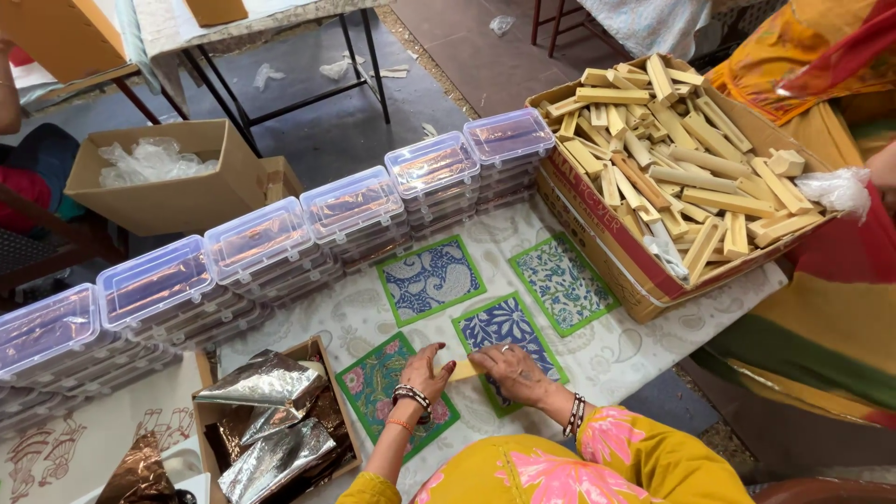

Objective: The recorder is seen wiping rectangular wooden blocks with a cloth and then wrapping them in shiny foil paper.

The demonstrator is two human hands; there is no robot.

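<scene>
My left hand (425, 369) and my right hand (509, 369) meet over a printed table cover and pinch a small pale wooden piece (464, 371) between their fingertips. The piece lies across the gap between a green floral square (369, 383) under my left hand and a blue floral square (504, 327) under my right hand. Two more patterned squares lie just beyond: a blue paisley one (429, 278) and a pale green one (560, 283). Both wrists wear bangles, and my sleeves are yellow with pink flowers.
A long row of stacked clear plastic boxes (257, 245) runs along the table's far side. A cardboard box (607, 238) of wooden pieces sits at right, beside another person (821, 308) in striped cloth. A box of foil sheets (271, 425) is near left. A carton (177, 191) stands on the floor.
</scene>
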